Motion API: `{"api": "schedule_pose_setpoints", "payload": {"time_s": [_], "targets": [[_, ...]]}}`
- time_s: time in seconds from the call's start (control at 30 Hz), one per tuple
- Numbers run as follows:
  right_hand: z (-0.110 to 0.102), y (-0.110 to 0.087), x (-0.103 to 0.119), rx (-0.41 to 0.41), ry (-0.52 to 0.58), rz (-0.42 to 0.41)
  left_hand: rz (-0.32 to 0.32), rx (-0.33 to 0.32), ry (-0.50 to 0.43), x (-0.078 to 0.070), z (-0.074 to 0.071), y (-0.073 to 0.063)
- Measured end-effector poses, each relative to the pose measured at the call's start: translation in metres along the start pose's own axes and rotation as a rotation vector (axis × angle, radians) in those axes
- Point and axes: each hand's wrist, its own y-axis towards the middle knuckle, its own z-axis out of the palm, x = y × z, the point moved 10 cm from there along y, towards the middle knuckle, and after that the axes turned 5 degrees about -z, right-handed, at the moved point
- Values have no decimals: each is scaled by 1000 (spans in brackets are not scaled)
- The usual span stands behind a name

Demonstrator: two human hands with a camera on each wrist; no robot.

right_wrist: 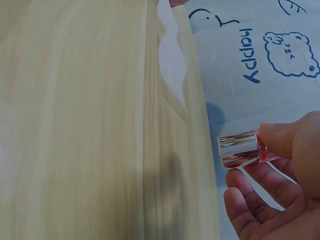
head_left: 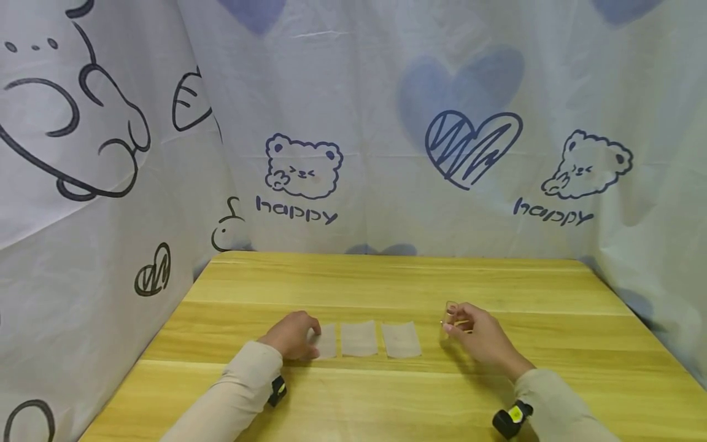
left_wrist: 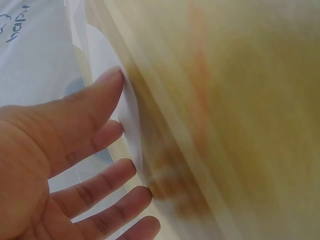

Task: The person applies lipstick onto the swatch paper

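Observation:
Three small thin white paper squares lie in a row on the wooden table: a left one point(head_left: 328, 342), a middle one point(head_left: 359, 339) and a right one point(head_left: 401, 341). My left hand point(head_left: 291, 334) rests at the left square and covers part of it. In the left wrist view its fingers are spread and loosely bent, with the thumb tip by the paper's edge point(left_wrist: 131, 112). My right hand point(head_left: 486, 344) pinches a small clear bottle point(head_left: 450, 311) above the table, right of the squares. A shiny silver cap point(right_wrist: 237, 147) and a red part show in the right wrist view.
The wooden table point(head_left: 353, 399) ends at a back edge against a white curtain point(head_left: 381, 209) printed with bears and hearts. More curtain hangs along the left and right sides. Wrist cameras point(head_left: 510, 418) are strapped under both sleeves.

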Motion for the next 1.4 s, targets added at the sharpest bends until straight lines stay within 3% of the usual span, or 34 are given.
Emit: {"api": "schedule_pose_setpoints", "payload": {"time_s": [0.3, 0.7, 1.07, 1.4], "targets": [[4, 2, 4, 12, 4, -17, -13, 5, 7, 0, 0, -1], [10, 3, 20, 43, -22, -82, 23, -22, -2, -5, -5, -5], [20, 1, 44, 107, -33, -176, 159, -46, -69, -33, -12, -8], [31, -1, 62, 180, -34, -238, 293, -67, -97, -71, -21, -19]]}}
